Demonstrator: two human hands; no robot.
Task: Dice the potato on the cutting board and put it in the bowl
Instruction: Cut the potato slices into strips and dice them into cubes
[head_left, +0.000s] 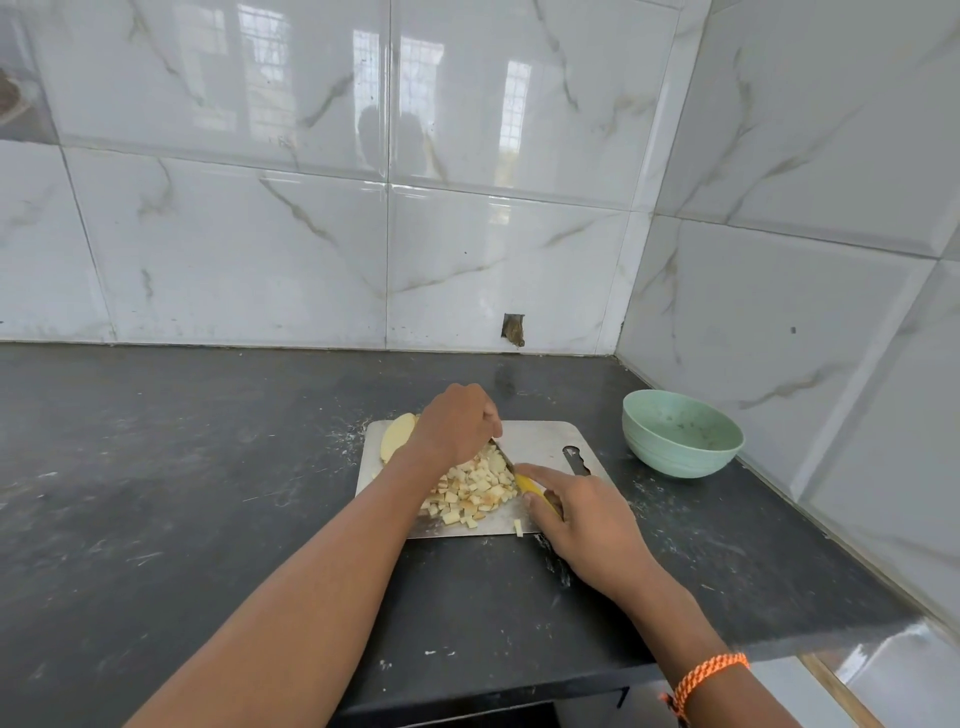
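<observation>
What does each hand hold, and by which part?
The right hand holds the knife by its yellow handle. The left hand presses on potato; a grip cannot be told.

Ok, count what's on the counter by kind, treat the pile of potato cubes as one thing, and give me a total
Cutting board: 1
Knife: 1
Bowl: 1
Pile of potato cubes: 1
Uncut potato piece: 1
Total: 5
</observation>
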